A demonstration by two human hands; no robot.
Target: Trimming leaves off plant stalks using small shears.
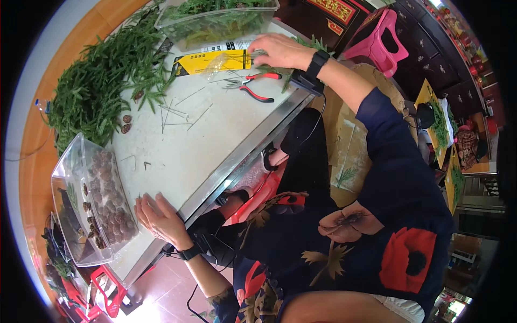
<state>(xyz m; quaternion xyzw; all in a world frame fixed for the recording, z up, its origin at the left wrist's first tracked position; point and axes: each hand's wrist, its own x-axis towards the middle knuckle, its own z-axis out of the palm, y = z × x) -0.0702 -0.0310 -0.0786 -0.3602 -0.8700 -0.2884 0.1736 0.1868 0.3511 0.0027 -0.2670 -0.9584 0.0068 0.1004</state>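
Observation:
My left hand (pixel 163 220) rests at the table's near edge with its fingers stretched out, beside the clear plastic box (pixel 79 232) of pine cones (pixel 110 196). At the far side my right hand (pixel 284 51) reaches to the right end of a yellow card (pixel 194 63) with thin wires (pixel 229 57) lying over it. Its fingers are bent together; what is between them is too small to make out. Just below that hand lie red-and-black handled pliers (pixel 257 87), jaws pointing left. More loose wires (pixel 172 113) are scattered on the white tabletop (pixel 172 156).
Green artificial fir sprigs (pixel 102 86) are heaped along the table's left side. A second clear box (pixel 218 24) of greenery stands at the far end. Two loose pine cones (pixel 126 124) lie by the heap. A pink plastic chair (pixel 379 43) stands beyond, at the right.

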